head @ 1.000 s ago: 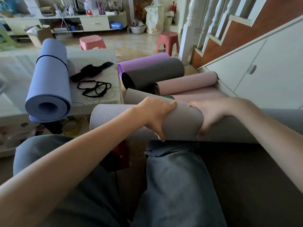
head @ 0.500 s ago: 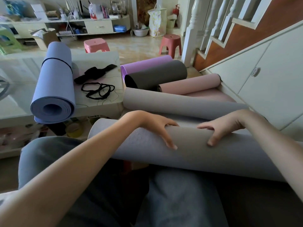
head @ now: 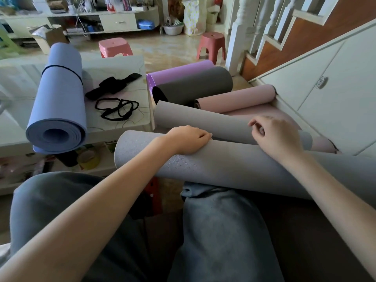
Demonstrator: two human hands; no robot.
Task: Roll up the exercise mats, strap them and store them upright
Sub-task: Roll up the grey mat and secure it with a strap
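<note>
The grey mat (head: 234,165) lay rolled across the person's lap, just beside the low table (head: 130,123). The left hand (head: 188,139) curled over its top edge, gripping it. The right hand (head: 276,135) hovered loosely curled above it, holding nothing.

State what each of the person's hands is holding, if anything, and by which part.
The left hand grips the grey mat lying across the lap, fingers curled over the roll's top far side. The right hand rests on it, fingers loosely curled, gripping nothing.

Soft daylight, wide-angle bending at edges.
</note>
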